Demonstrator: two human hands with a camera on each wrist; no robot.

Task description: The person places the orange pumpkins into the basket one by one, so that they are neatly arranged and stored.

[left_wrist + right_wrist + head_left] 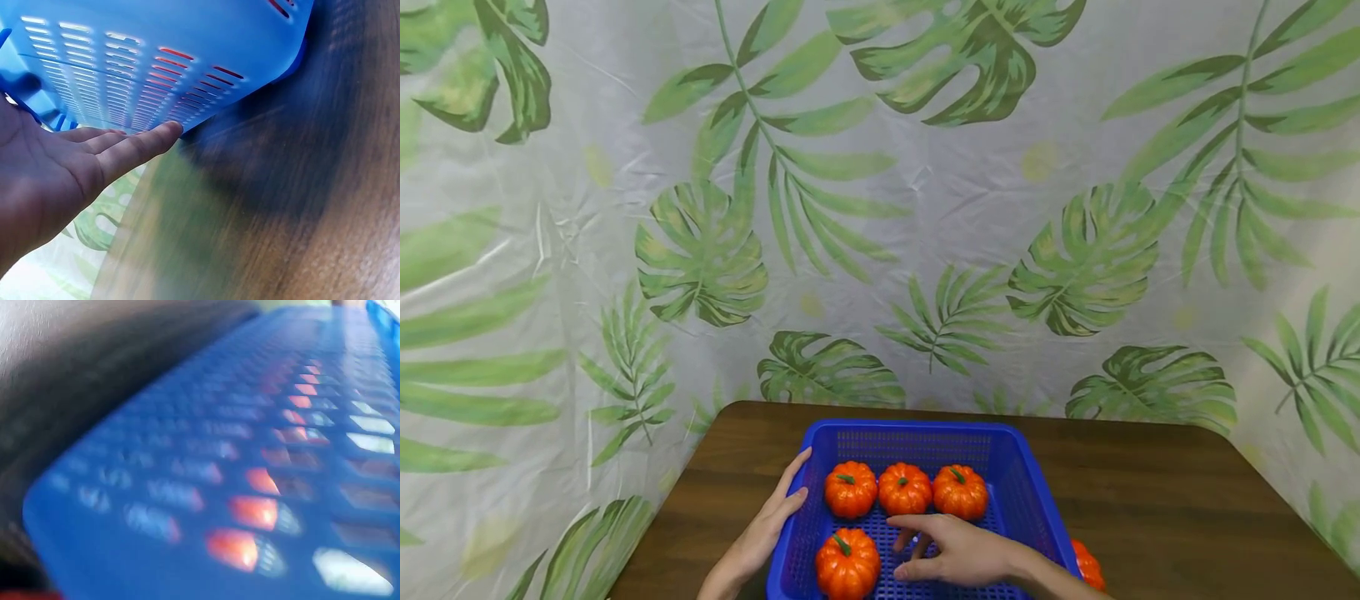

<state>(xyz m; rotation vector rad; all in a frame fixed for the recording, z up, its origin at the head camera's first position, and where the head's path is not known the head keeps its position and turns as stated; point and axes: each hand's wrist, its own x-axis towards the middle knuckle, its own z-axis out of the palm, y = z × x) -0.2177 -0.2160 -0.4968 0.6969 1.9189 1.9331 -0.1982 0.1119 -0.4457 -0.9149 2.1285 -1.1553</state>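
Observation:
A blue plastic basket (917, 425) with slotted walls stands on the table. In it, small orange pumpkins form a back row: a left one (851, 490), a middle one (905, 489) and a right one (960, 492). Another pumpkin (847, 564) sits at the front left. My left hand (765, 527) lies along the basket's left side, its fingers (134, 150) straight against the slotted outer wall in the left wrist view. Over the basket's front middle hovers my right hand (951, 550), fingers loosely bent, holding nothing. The right wrist view shows only the basket's outer wall (156, 450), blurred.
Outside the basket on its right lies one more orange pumpkin (1086, 564), partly hidden by the rim and right forearm. The brown wooden table (1180, 500) extends to both sides. Behind it hangs a pale sheet (970, 208) printed with green leaves.

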